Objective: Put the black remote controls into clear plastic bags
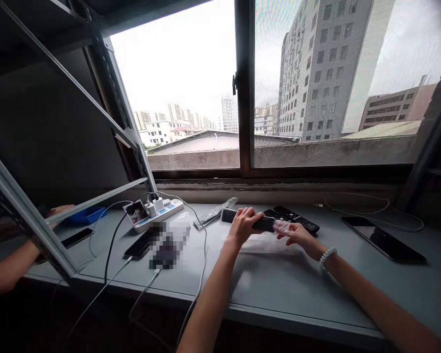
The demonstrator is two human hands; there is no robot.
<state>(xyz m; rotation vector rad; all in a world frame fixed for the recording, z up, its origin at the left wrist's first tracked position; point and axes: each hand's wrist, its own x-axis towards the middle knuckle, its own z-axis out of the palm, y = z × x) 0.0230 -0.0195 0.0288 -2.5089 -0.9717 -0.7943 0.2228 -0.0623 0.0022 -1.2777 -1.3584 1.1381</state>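
Note:
My left hand is closed over a long black remote control, gripping it from above near its middle. At the remote's right end, my right hand pinches a crumpled pale pink piece; whether it is cloth or thin plastic is unclear. Below both hands a clear plastic bag lies on the grey table. Just behind the hands lie black remote controls with rows of buttons, partly covered by the hands and the held remote.
A tablet and a white cable lie to the right. Leftward are a power strip, a charging phone, cables and a clear wrapper. Beyond a metal rack post, another person's arm reaches near a blue tray.

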